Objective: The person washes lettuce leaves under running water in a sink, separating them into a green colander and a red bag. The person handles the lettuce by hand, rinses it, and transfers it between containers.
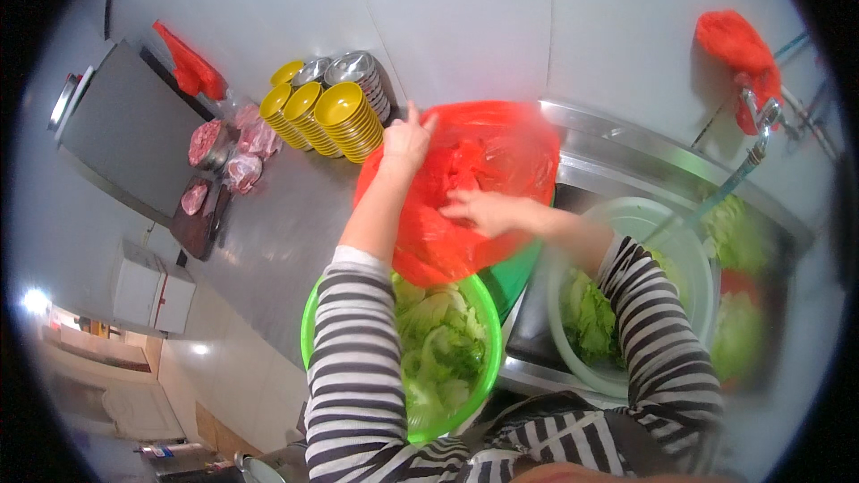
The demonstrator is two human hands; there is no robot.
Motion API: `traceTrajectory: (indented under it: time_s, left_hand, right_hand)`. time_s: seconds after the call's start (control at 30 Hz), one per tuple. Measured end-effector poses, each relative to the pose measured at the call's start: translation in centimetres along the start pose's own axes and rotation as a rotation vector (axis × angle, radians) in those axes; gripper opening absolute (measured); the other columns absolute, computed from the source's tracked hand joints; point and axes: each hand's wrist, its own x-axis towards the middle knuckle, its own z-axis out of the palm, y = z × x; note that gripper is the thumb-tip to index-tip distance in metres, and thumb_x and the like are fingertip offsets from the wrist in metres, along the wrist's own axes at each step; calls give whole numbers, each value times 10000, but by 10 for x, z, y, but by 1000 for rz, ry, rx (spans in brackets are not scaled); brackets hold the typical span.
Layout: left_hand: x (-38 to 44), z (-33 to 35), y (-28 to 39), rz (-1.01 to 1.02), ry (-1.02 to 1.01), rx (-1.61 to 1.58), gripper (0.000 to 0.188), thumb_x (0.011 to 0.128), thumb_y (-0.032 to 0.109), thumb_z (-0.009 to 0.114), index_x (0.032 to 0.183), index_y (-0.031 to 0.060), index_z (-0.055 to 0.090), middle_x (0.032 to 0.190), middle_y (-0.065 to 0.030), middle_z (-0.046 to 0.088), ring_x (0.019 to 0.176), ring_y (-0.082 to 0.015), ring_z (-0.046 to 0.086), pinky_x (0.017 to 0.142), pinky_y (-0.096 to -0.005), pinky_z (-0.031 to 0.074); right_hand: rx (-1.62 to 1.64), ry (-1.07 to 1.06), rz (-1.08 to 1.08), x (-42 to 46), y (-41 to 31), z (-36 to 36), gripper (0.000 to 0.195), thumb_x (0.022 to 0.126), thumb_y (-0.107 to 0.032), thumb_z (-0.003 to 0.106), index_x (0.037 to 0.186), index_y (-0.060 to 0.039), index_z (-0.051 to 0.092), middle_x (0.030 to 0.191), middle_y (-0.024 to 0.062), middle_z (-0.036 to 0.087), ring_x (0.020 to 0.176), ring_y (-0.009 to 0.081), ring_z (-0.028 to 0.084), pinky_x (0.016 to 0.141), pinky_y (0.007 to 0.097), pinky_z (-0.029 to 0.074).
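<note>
A red plastic bag (510,154) is spread wide over a green container (517,268), with only part of the container showing below it. At the bag's upper left rim is my left hand (407,141), fingers extended; whether it grips the film cannot be told. My right hand (486,211) reaches over the bag's middle, slightly blurred, with its fingers apart and nothing seen in them. Nearer my body stands a bright green basket (495,349) of torn lettuce leaves (443,355), partly hidden by my left sleeve.
Stacked yellow bowls (339,107) and metal bowls (352,67) stand by the wall. Raw meat (245,171) and a dark cutting board (198,225) lie further left. To the right, a pale basin (701,295) with lettuce sits at the sink under a faucet (765,121) with a hose.
</note>
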Motion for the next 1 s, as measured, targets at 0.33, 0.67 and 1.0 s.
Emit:
traceTrajectory:
  time_s: [0.33, 0.67, 1.0]
  left_hand:
    - [15, -55, -6, -464, 79, -417, 578, 750, 387, 667, 1186, 42, 510, 1199, -223, 473, 1109, -367, 497, 855, -467, 453]
    - [-95, -87, 48, 295, -246, -324, 684, 679, 509, 641, 1258, 167, 515, 1162, -165, 546, 1076, -326, 517, 914, -423, 421]
    - [-126, -70, 13, 219, -251, -384, 617, 658, 288, 683, 1238, 143, 533, 1162, -156, 537, 1118, -331, 474, 934, -426, 403]
  right_hand:
    - [-129, -212, 228, -58, -21, 20, 213, 729, -143, 546, 887, -29, 632, 910, 197, 620, 852, 361, 597, 736, 443, 494]
    - [-210, 258, 284, -28, 51, -30, 471, 752, -44, 525, 1218, -41, 452, 1323, 254, 340, 946, 382, 585, 794, 443, 495]
    - [558, 957, 600, -48, 163, -53, 616, 748, -21, 529, 1318, -78, 302, 821, 204, 621, 584, 257, 634, 501, 350, 521]
